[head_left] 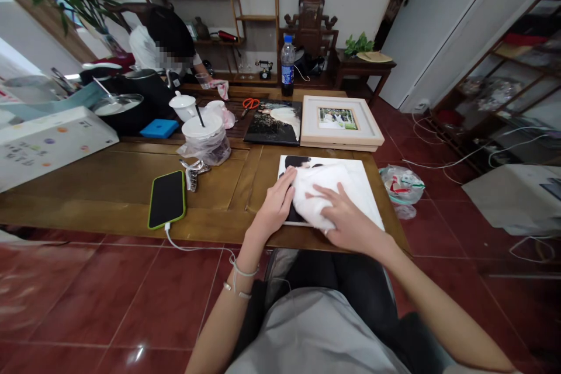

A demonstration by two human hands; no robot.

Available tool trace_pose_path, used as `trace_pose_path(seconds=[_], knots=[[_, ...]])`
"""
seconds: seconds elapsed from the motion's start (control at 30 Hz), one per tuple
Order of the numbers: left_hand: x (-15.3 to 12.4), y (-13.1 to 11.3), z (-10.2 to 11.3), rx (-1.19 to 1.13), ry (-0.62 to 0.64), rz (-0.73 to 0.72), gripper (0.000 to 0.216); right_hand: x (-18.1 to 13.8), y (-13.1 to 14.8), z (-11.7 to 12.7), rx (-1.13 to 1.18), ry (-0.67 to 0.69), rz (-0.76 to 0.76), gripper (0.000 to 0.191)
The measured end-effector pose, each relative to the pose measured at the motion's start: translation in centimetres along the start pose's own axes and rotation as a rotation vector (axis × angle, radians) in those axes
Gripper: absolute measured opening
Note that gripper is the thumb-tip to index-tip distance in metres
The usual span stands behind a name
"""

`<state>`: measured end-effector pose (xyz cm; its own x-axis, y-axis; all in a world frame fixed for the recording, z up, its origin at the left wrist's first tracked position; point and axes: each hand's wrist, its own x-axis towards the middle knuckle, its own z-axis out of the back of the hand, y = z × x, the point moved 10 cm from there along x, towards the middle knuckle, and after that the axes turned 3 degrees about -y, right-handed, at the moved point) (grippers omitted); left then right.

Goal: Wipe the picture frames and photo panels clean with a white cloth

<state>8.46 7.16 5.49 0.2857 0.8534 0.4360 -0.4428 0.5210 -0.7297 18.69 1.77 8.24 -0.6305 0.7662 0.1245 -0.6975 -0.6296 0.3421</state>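
Note:
A white cloth [322, 184] lies bunched on a flat photo panel [366, 187] near the table's front edge. The panel is mostly white, with dark parts at its left, and the cloth covers much of it. My right hand [339, 210] rests on top of the cloth with its fingers spread, pressing it against the panel. At the panel's left side, my left hand [275, 201] lies with fingers stretched out, touching the cloth's edge. A thin cord and a bracelet circle my left wrist.
Behind the panel lie a white picture frame [372, 125], a dark picture panel [263, 125] and orange scissors [250, 104]. A bottle [287, 67] stands behind them. To the left are a bagged cup [205, 134] and a charging phone [167, 200]. Another person [146, 47] sits across the table.

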Motion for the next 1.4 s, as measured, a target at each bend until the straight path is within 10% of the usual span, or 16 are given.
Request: trace_pose_path(seconds=[0.23, 0.53, 0.7, 1.03, 1.4], knots=[[0.2, -0.6, 0.1, -0.007, -0.01, -0.055, 0.038, -4.5, 4.2, -0.7, 0.108, 0.161, 0.087, 0.032], [0.3, -0.2, -0.3, 0.055, 0.005, -0.087, 0.031, -7.4, -6.2, 2.6, -0.063, 0.008, -0.359, 0.015], [0.3, -0.3, -0.3, 0.043, 0.002, -0.092, 0.03, -2.3, -9.7, 4.8, -0.112, -0.092, -0.43, 0.014], [0.3, -0.3, -0.2, 0.065, 0.009, -0.078, 0.03, 10.9, -4.5, 1.8, 0.002, -0.025, -0.148, 0.016], [0.4, -0.2, -0.4, 0.035, 0.014, -0.073, 0.031, 2.2, -10.0, 3.8, -0.037, -0.108, -0.33, 0.015]])
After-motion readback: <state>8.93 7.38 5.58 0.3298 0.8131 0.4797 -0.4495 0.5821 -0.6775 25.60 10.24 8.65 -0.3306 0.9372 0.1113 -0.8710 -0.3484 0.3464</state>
